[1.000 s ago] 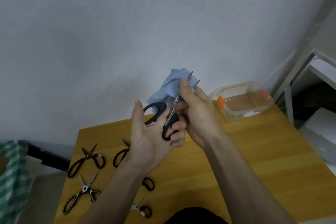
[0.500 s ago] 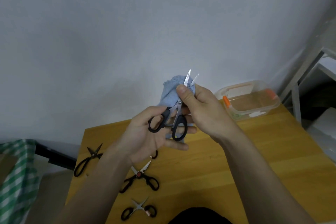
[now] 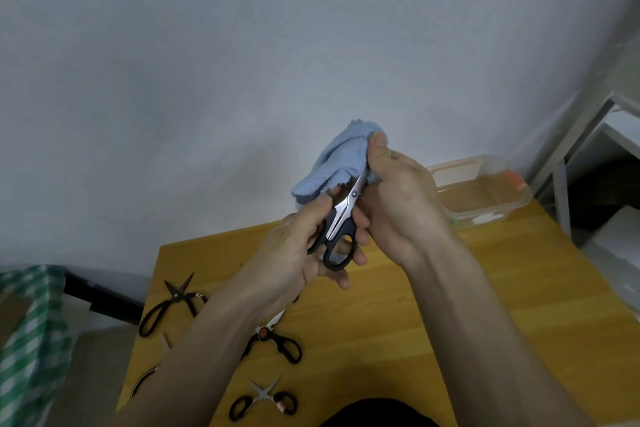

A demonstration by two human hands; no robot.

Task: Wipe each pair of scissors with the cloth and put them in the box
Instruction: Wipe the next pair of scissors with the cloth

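Note:
My left hand (image 3: 294, 253) grips the black handles of a pair of scissors (image 3: 341, 225) held up above the wooden table (image 3: 433, 333). My right hand (image 3: 398, 198) holds the light blue cloth (image 3: 341, 156) wrapped over the blade tips, which are hidden inside it. The blades are closed. A clear plastic box (image 3: 485, 191) with orange clips stands at the table's far right corner, partly behind my right hand. Several other scissors lie on the table's left side: a black pair (image 3: 169, 305), a red-pivot pair (image 3: 273, 340) and a small pair (image 3: 263, 399).
A green checked fabric (image 3: 31, 340) hangs at the left edge, off the table. A white metal shelf frame (image 3: 588, 149) stands to the right of the table. A plain grey wall runs behind.
The scissor blades have closed and the cloth now covers their tips, where earlier the tips stuck out above it. My left hand has tightened round the handles.

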